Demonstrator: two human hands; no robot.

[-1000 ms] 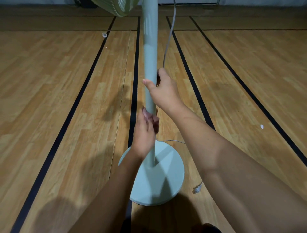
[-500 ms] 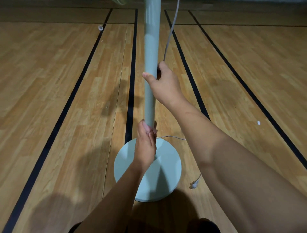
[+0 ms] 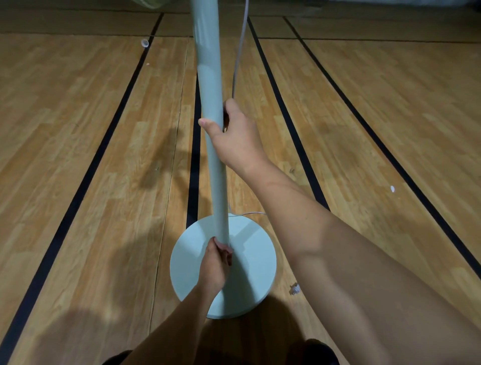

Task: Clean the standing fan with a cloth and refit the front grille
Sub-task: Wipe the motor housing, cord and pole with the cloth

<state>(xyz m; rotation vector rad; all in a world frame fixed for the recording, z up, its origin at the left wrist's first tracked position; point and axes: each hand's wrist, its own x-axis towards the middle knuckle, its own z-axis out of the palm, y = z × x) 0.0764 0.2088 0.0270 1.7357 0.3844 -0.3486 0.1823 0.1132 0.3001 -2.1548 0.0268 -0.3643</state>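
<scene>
The pale green fan pole (image 3: pixel 208 65) rises from its round base (image 3: pixel 255 263) on the wooden floor. My right hand (image 3: pixel 235 138) grips the pole about halfway up, thumb across its front. At the foot of the pole, just above the base, my left hand (image 3: pixel 215 267) holds a small pinkish cloth (image 3: pixel 225 247) wrapped against the pole. A sliver of the fan head (image 3: pixel 152 2) shows at the top edge. The front grille is out of view.
The grey power cord (image 3: pixel 239 47) hangs behind the pole, and its plug (image 3: pixel 294 289) lies on the floor right of the base. A small white cap (image 3: pixel 144 42) sits at the far left. Black lines cross the floor (image 3: pixel 78 130).
My left hand has slid the cloth down the pole from mid-height to just above the base. My right hand has kept its grip in the same place.
</scene>
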